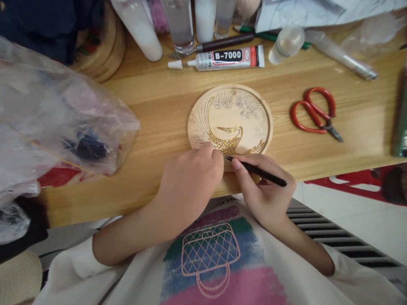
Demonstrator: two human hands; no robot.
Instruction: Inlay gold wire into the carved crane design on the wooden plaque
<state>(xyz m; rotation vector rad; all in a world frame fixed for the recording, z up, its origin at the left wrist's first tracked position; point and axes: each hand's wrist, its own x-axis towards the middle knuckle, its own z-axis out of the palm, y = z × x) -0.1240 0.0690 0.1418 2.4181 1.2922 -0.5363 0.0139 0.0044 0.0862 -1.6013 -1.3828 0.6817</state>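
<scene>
A round wooden plate (248, 99) with a raised rim lies on the table, bearing a crane design partly outlined in gold wire (233, 143). Black tweezers (262, 173) are pinched in my right hand (269, 190), their tips pointing left onto the plate's near part. Curled over the near left rim, my left hand (193, 178) is closed close to those tips. Its fingertips are hidden beneath the hand, so what they hold cannot be made out. Thin drawn lines cover the wing and the cloud-like pattern at the plate's far side.
Red-handled pliers (318, 112) lie right of the plate. Behind it are a B-7000 glue tube (229, 58), a dark-handled tool (225, 42), a small clear cup (286, 44) and several bottles. A plastic bag (95, 123) covers the table's left side. The table's near edge runs under my forearms.
</scene>
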